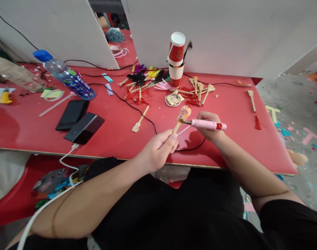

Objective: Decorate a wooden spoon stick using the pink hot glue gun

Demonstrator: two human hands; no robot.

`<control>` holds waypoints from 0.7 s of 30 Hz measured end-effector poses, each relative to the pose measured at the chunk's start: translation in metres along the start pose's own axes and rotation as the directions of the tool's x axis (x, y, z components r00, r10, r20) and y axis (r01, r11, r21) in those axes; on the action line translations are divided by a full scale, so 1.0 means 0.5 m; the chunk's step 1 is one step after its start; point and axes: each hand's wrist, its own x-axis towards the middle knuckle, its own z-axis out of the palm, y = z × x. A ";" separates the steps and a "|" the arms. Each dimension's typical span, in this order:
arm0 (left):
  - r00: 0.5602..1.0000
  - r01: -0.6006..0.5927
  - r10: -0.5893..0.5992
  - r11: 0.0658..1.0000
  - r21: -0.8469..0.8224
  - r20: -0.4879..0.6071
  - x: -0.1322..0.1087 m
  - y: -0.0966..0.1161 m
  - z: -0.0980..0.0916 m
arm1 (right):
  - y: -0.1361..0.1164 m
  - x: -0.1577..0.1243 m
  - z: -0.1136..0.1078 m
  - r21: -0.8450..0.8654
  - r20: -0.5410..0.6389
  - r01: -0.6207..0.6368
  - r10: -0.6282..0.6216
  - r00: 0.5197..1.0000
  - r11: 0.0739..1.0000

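Observation:
My left hand (162, 147) pinches the handle of a small wooden stick (176, 127) between thumb and fingers. The stick's wide, lobed head (184, 113) points up and carries an orange, pink and brown covering. My right hand (209, 121) is closed around a pink hot glue gun (206, 124), whose dark metal nozzle points left and meets the lower part of the head. Behind the stick's head is a small round dish (173, 100) with pale bits in it. Another bare wooden stick (140, 119) lies on the red table to the left.
Feathers (139, 80) and red-tasselled sticks (200, 91) lie at the back beside stacked paper cups (177, 48). One tasselled stick (251, 100) lies far right. On the left are a bottle (67, 76), a phone (84, 128) and a black case (72, 115). A black cable (127, 103) crosses the table.

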 end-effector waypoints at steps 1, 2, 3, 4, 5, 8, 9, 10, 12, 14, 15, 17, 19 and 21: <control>1.000 0.000 0.000 1.000 -0.001 -0.001 0.000 0.001 0.001 | 0.001 0.000 0.000 -0.002 0.002 0.001 -0.001 1.000 1.000; 1.000 0.001 -0.001 1.000 -0.002 0.000 0.000 0.001 0.001 | 0.001 0.000 0.000 -0.006 0.003 0.002 -0.002 1.000 1.000; 1.000 0.001 -0.001 1.000 -0.002 0.000 0.000 0.002 0.001 | 0.002 0.000 -0.001 -0.012 0.004 0.002 -0.002 1.000 1.000; 1.000 0.001 -0.001 1.000 -0.001 -0.002 0.000 0.002 0.001 | 0.003 0.001 -0.001 -0.017 0.007 0.001 -0.001 1.000 1.000; 1.000 0.001 -0.001 1.000 0.001 -0.002 0.000 0.002 0.001 | 0.004 0.001 -0.001 -0.020 0.009 0.000 0.000 1.000 1.000; 1.000 0.001 -0.001 1.000 0.011 -0.001 0.000 0.002 0.000 | 0.008 0.001 0.000 -0.011 0.005 0.002 -0.002 1.000 1.000; 1.000 0.002 -0.002 1.000 0.016 -0.001 -0.001 0.001 -0.001 | 0.011 0.001 0.000 -0.007 0.000 0.007 -0.007 1.000 1.000; 1.000 0.002 -0.002 1.000 0.020 0.000 -0.001 0.000 -0.002 | 0.013 0.001 0.001 -0.003 -0.002 0.014 -0.014 1.000 1.000; 1.000 0.000 0.000 1.000 0.029 -0.001 -0.002 -0.002 -0.002 | 0.017 0.000 0.001 -0.006 -0.005 0.021 -0.022 1.000 1.000; 1.000 0.001 -0.001 0.999 0.033 -0.004 -0.003 -0.003 -0.002 | 0.019 0.000 0.001 -0.013 -0.011 0.019 -0.020 1.000 1.000; 1.000 0.001 -0.001 0.999 0.034 -0.007 -0.003 -0.003 -0.002 | 0.019 0.000 0.001 -0.014 -0.012 0.019 -0.019 1.000 1.000; 1.000 0.001 -0.001 0.999 0.033 -0.010 -0.002 -0.001 -0.001 | 0.017 0.001 0.000 -0.010 -0.005 0.026 -0.026 1.000 1.000; 1.000 -0.003 0.004 1.000 0.028 -0.008 -0.001 0.001 0.000 | 0.015 0.001 -0.001 -0.004 0.006 0.036 -0.036 0.999 0.999; 1.000 -0.007 0.007 1.000 0.030 -0.006 0.000 0.003 0.000 | 0.016 0.000 -0.001 0.000 0.005 0.038 -0.038 0.999 0.999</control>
